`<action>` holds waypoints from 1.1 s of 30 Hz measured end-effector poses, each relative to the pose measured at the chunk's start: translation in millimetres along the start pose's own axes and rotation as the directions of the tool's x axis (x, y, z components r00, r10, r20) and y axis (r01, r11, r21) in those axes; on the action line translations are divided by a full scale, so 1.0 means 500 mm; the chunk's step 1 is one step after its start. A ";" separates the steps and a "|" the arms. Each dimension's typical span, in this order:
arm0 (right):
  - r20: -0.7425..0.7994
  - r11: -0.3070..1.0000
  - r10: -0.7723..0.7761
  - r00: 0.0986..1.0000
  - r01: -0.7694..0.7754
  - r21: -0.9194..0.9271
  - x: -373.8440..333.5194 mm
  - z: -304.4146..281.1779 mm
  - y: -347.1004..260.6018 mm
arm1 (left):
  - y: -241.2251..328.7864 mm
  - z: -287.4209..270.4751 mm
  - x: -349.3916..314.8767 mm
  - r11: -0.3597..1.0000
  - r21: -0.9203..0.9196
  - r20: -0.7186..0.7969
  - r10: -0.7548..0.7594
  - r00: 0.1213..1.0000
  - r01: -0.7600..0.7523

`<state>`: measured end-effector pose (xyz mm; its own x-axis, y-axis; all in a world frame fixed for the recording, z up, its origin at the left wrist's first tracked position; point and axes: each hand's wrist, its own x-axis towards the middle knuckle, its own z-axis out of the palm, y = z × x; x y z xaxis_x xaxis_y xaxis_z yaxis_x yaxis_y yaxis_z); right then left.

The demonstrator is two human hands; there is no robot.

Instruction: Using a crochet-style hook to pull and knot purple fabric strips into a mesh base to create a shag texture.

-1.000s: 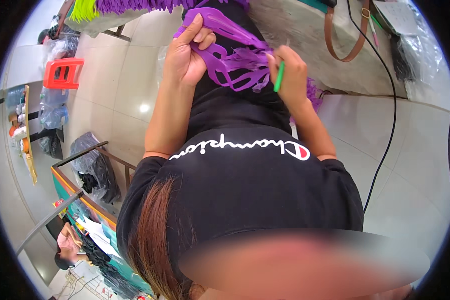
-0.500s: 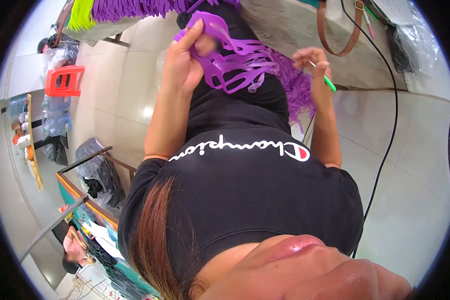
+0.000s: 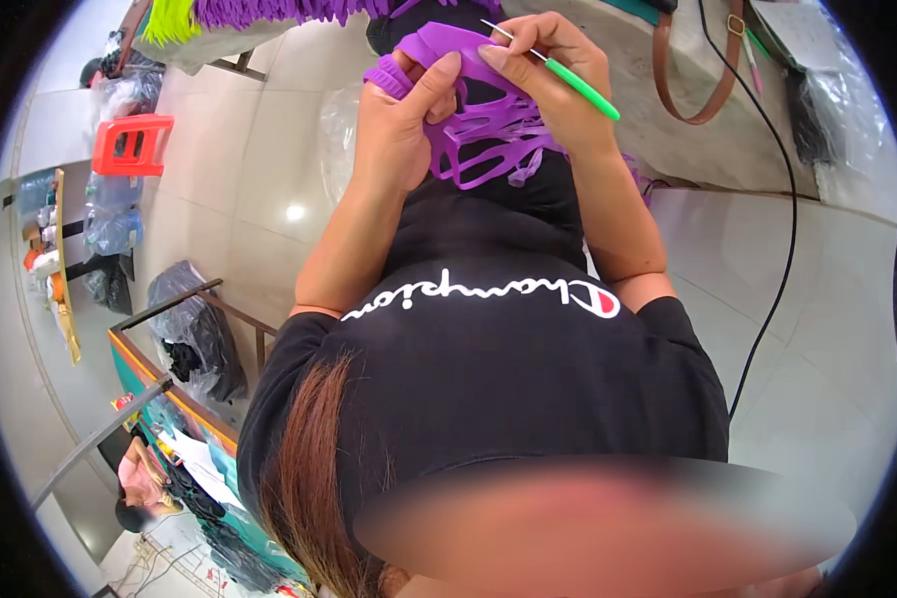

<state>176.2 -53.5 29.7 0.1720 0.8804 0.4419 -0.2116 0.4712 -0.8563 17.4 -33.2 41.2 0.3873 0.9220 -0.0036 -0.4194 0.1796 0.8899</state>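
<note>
Pinched between the thumb and fingers of my left hand (image 3: 414, 115) is a soft purple sheet (image 3: 458, 45) with slotted cut-outs. Its lower part spreads into thin looped strips that hang over my dark-clothed lap. My right hand (image 3: 565, 75) holds a slim pick (image 3: 581, 88) with a green handle and a thin, pointed metal tip. That tip points up and left, above the sheet's far edge. The right thumb lies against or just over the purple sheet; I cannot tell which. My right forearm mostly hides the purple scraps on the right side of my lap.
Purple strips (image 3: 279, 10) and lime-green strips (image 3: 172, 22) lie along the far edge. A brown strap (image 3: 668, 90) hangs at the far right, near a black cable (image 3: 789, 219). At left are a red stool (image 3: 133, 146) and a bagged bundle (image 3: 194, 329). Another person (image 3: 142, 478) sits lower left.
My right hand has come left and in to the purple sheet, carrying the pick. My left hand has shifted slightly right and down, with its fingers now curled around the sheet's edge.
</note>
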 end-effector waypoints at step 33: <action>0.016 0.935 -0.233 0.972 0.229 -0.273 -0.038 -0.018 -0.024 | -0.018 0.021 -0.007 0.996 -0.008 0.014 0.087 0.996 -0.087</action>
<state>184.0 -76.2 29.1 0.2010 0.7471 0.6336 0.1040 0.6268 -0.7722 28.7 -41.8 37.9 0.3610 0.9291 0.0803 -0.4581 0.1016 0.8831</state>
